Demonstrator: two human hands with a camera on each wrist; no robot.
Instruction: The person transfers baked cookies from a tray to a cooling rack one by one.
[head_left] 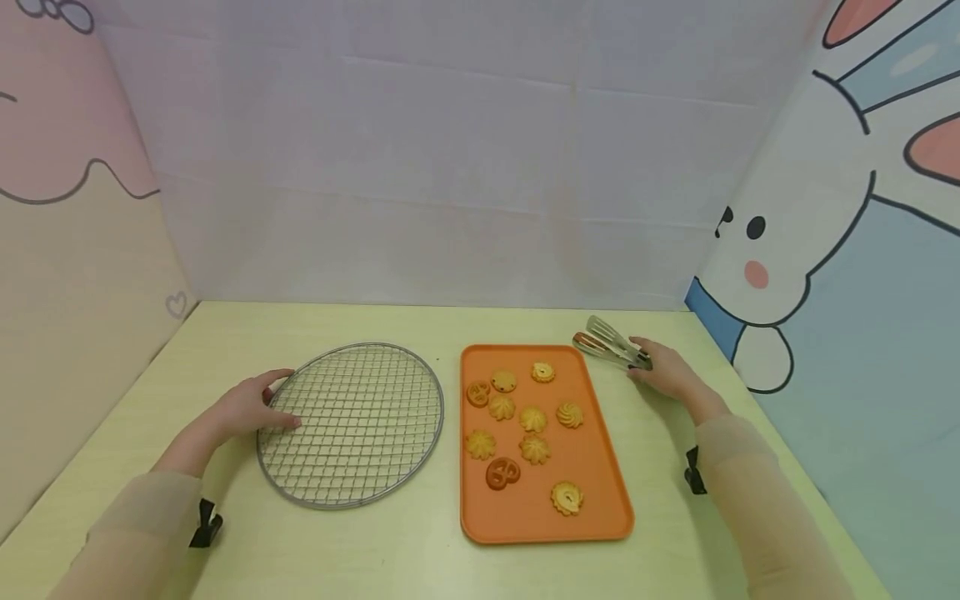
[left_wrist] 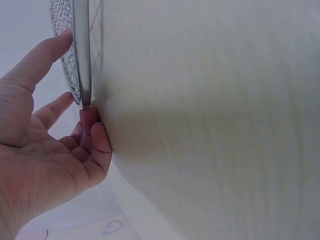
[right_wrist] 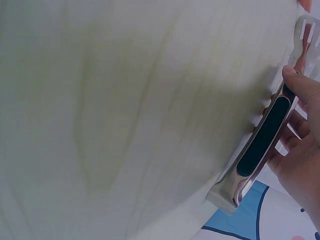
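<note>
A round wire cooling rack (head_left: 360,425) lies on the left side of the table. My left hand (head_left: 249,407) holds its left rim. In the left wrist view, the thumb lies over the mesh while curled fingers (left_wrist: 101,140) meet the rim (left_wrist: 82,60) from below. Over on the right, my right hand (head_left: 670,372) grips metal serving tongs (head_left: 606,342), whose slotted ends point toward the back left and stand apart. The right wrist view shows the tongs' dark handle inlay (right_wrist: 265,137) with the thumb on it. Between the hands lies an orange tray (head_left: 525,521).
Several small cookies (head_left: 534,418) and pretzel-shaped biscuits (head_left: 502,473) are spread over the tray. A pale sheet (head_left: 450,167) hangs behind the table (head_left: 405,550). Printed cartoon panels, one with a rabbit (head_left: 780,275), stand at both sides.
</note>
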